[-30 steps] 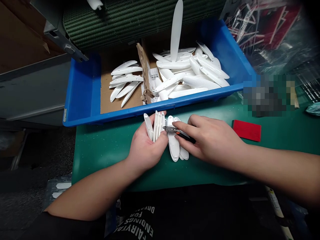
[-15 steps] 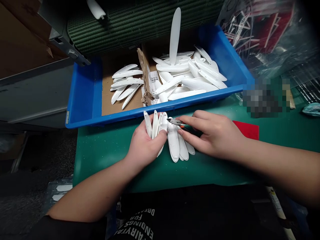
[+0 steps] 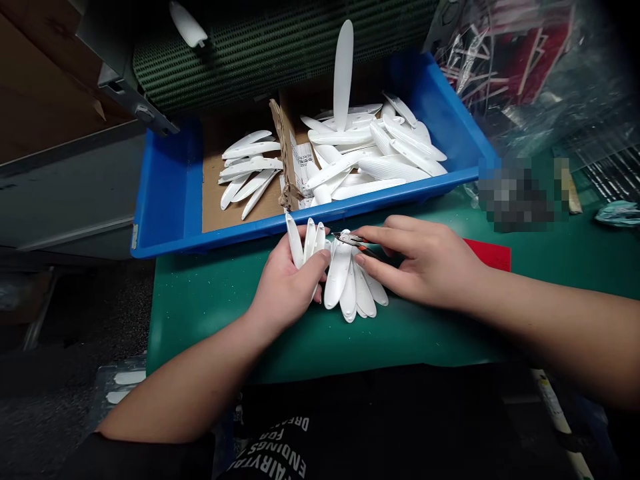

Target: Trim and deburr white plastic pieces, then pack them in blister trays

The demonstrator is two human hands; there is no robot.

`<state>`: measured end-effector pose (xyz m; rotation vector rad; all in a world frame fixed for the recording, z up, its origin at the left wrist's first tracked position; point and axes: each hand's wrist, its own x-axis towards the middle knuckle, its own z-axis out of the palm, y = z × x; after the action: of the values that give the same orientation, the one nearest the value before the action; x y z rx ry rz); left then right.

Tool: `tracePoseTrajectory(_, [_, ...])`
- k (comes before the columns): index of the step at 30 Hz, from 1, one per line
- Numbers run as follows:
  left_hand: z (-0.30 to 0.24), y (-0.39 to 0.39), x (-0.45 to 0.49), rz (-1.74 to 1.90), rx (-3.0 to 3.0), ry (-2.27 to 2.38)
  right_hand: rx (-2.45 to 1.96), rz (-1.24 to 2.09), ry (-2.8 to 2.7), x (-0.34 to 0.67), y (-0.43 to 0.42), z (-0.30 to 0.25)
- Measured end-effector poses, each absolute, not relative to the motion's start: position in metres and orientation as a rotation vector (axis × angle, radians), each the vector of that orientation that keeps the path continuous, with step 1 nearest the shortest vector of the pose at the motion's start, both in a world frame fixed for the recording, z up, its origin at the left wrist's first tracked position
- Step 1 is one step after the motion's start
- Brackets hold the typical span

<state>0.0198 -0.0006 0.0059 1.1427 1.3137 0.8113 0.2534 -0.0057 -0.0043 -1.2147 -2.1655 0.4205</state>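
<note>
Several long white plastic pieces with rounded ends [image 3: 295,241] stand fanned in my left hand [image 3: 285,280], its thumb pressed over them. My right hand [image 3: 417,260] is closed on small pliers with dark and orange handles [image 3: 351,239]. The pliers' metal jaws lie at the top of a spread of similar white pieces [image 3: 340,277] just right of my left hand. These pieces fan out over the green table top [image 3: 310,350]. Whether the jaws grip a piece, I cannot tell.
Beyond my hands is a blue bin [image 3: 173,247], split by a cardboard divider [image 3: 286,153], with white pieces on both sides. A green ribbed conveyor belt [image 3: 280,50] lies behind it. At right are a red piece [image 3: 490,255] and clear plastic bags [image 3: 530,113].
One white piece has left my left hand's fan and now lies on the left of the spread. The pliers stay by the spread's top. The view has shifted slightly.
</note>
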Motion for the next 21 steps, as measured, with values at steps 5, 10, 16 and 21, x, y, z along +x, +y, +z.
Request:
tracePoseTrajectory(5, [0.013,-0.003,0.022,0.821,1.086,1.309,-1.217,0.39,-2.198,0.251,-0.008,-0.001])
tracePoseTrajectory(10, [0.012,-0.006,0.022,0.823,1.11,1.281,-1.222,0.274,-2.305,0.245,-0.012,-0.001])
tracePoseTrajectory(16, [0.007,-0.006,0.02,0.81,1.175,1.297,-1.252,0.17,-2.418,0.24,-0.015,0.0])
tracePoseTrajectory(21, [0.004,-0.007,0.019,0.806,1.254,1.366,-1.312,0.123,-2.454,0.236,-0.019,0.002])
